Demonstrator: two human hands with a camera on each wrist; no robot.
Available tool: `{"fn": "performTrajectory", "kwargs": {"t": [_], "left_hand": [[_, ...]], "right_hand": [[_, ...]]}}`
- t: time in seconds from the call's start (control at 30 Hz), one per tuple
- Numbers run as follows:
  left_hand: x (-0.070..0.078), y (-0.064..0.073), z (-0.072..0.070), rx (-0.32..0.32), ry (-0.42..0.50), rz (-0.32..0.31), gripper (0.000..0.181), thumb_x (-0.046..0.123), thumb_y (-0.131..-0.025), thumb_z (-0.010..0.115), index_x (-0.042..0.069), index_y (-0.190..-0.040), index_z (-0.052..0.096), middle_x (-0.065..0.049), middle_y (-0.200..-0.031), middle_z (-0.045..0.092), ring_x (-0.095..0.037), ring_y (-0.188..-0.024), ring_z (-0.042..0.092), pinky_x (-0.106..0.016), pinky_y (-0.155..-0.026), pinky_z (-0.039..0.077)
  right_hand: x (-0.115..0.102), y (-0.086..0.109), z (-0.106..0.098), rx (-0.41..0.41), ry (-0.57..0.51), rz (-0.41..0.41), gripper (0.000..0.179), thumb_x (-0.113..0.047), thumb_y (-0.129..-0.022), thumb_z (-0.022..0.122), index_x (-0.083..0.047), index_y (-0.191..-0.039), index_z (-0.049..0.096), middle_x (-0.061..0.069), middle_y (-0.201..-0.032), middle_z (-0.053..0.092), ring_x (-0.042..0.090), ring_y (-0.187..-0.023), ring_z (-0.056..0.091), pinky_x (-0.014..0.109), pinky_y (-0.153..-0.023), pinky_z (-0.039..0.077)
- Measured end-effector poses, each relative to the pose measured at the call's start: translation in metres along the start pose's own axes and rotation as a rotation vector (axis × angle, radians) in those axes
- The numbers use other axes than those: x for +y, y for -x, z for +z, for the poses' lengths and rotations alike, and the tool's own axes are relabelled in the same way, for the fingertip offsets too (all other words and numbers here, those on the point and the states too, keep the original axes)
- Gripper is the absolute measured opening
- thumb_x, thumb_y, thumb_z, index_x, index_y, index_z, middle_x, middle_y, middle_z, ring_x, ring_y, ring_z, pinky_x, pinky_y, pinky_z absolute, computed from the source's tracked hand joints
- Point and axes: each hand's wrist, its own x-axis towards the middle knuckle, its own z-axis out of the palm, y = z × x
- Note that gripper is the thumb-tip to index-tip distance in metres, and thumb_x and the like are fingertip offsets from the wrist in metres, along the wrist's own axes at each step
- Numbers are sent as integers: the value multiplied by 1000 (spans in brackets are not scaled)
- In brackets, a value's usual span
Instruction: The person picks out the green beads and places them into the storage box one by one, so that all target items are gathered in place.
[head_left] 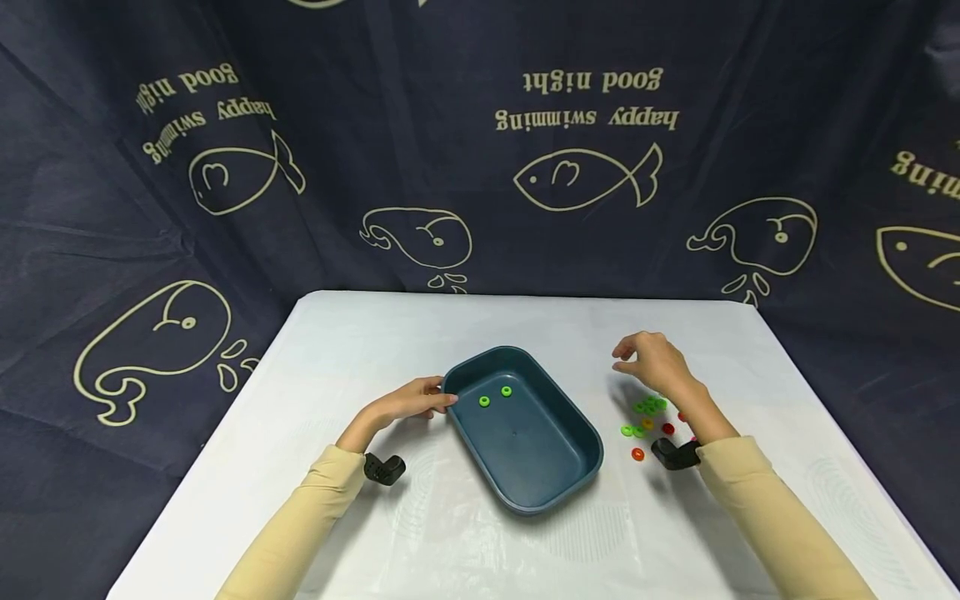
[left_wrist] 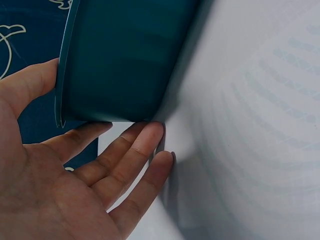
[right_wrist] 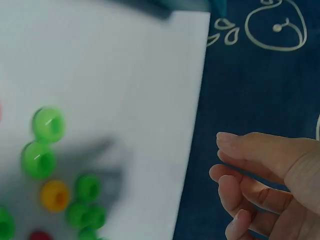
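Observation:
My left hand (head_left: 411,401) holds the far left end of a dark teal plastic bin (head_left: 517,467), thumb at the rim and fingers along the outer wall. In the left wrist view the bin's wall (left_wrist: 125,65) rises beside the fingertips (left_wrist: 152,132). Two green ring-shaped beads (head_left: 506,391) lie inside on its floor. Over the table right of the bin hovers my right hand (head_left: 654,360), fingers loosely bent, nothing between thumb and fingertips. Nearer me than this hand, several loose beads lie together: green beads (right_wrist: 49,124), an orange bead (right_wrist: 55,196) and red ones (head_left: 668,428).
A white cloth (head_left: 375,333) covers the table. Dark blue fabric (head_left: 480,167) with fish and whale drawings hangs behind it and at the sides. One orange-red bead (head_left: 637,454) lies nearest the bin's right side. Each wrist carries a black camera (head_left: 385,469).

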Motion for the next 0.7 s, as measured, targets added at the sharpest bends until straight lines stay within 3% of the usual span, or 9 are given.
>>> {"fn": "performTrajectory", "kwargs": {"t": [0.4,0.7], "left_hand": [[0,-1,0,1,-8,13,77,32,-94,52,-11,-146,14,-23,-123,58,-30,-112,58,-43,-94,48],[-2,-1,0,2,-9,13,76,31,-94,52,-10,-146,14,-22,-122,59,-29,-111,59,-43,-94,48]], "right_hand": [[53,11,9,-76,40,149,20,-12,-82,68,-1,-98,71,20,-94,67,36,-86,62,44,-63,49],[71,18,17,-188,55,233,22,0,-75,64,-2,-97,70,22,-95,64,28,-79,58,37,-60,45]]}}
